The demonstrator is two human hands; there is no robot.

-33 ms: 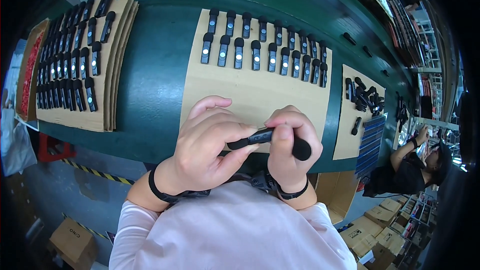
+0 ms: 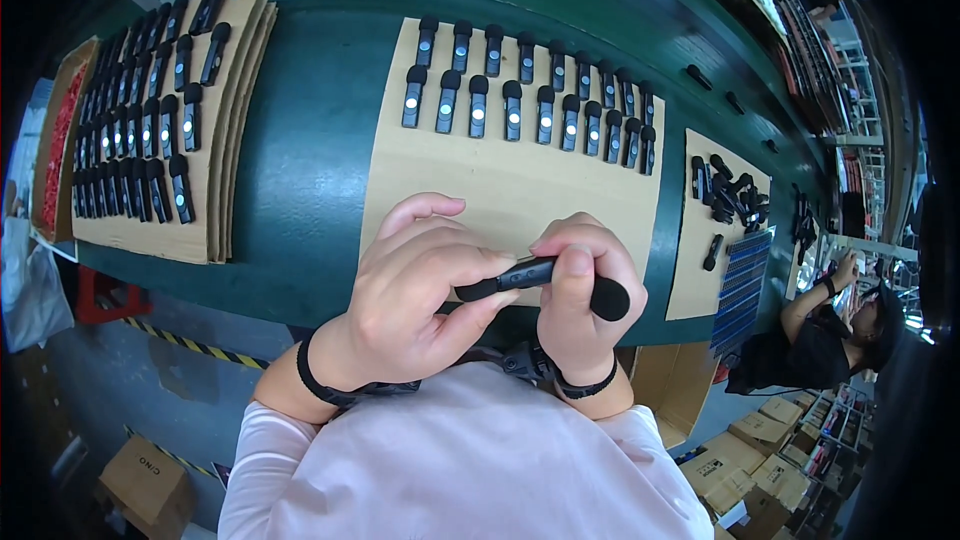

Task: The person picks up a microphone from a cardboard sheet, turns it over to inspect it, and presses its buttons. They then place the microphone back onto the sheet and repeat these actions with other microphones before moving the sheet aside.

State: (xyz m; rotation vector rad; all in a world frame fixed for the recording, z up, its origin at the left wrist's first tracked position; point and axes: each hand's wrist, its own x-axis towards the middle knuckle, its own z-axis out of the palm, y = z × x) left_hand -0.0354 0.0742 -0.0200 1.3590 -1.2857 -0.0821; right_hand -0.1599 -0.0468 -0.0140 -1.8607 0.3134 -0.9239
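A small black clip-on microphone [image 2: 522, 274] lies slantwise between my hands. Its foam-covered end is pinched by the thumb and fingers of my left hand [image 2: 415, 290]. My right hand [image 2: 580, 335] grips the other end, thumb pressed on top. A second, larger black foam ball [image 2: 609, 299] pokes out of the right hand; whether it belongs to another microphone is hidden by the fingers. Beyond my hands, two rows of similar microphones [image 2: 478, 110], many with a pale round spot, lie on a cardboard sheet [image 2: 440, 170].
Stacked cardboard sheets at left [image 2: 225, 170] carry several rows of microphones. A heap of microphones [image 2: 738, 198] lies on the right-hand cardboard, beside a dark blue slotted panel [image 2: 742, 285]. An open carton [image 2: 680, 390] stands below the green table [image 2: 310, 90]. A co-worker [image 2: 820, 335] is at right.
My right hand has shifted slightly to the right, carrying the larger foam ball with it. The microphone has followed a little; my left hand stays almost still.
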